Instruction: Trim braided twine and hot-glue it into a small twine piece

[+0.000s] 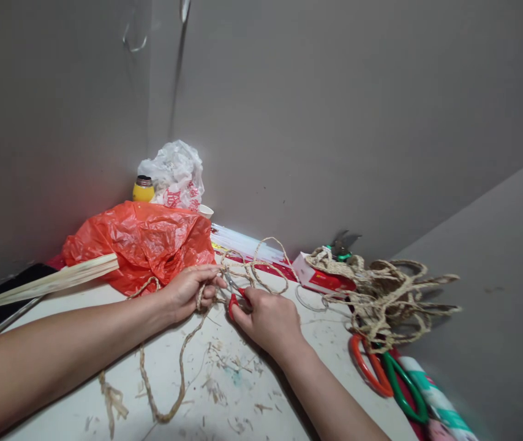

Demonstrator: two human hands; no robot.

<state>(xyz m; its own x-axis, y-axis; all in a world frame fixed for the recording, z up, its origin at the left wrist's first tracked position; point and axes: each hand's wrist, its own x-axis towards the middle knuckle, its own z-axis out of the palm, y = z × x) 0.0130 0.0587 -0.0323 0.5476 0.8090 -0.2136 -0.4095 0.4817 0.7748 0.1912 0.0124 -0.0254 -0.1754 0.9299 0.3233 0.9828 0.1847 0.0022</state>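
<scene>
Pinched in my left hand (192,291) is a twisted straw rope (179,373), which hangs in a loop toward the front of the table. My right hand (271,318) is closed around the handles of small red-handled scissors (234,300). Their blades point away from me and meet the rope close to my left fingertips; whether they are open or closed on it I cannot tell. Thin loops of the rope (268,264) rise just behind the scissors. A frayed rope end (112,401) lies below my left forearm.
Straw scraps litter the white table (289,401). A red plastic bag (151,239), a white bag (176,171) and a yellow jar (142,190) stand at back left. Pale straw strips (73,275) lie left. At right are tangled braided rope (385,300), orange-handled (369,367) and green-handled (406,389) tools.
</scene>
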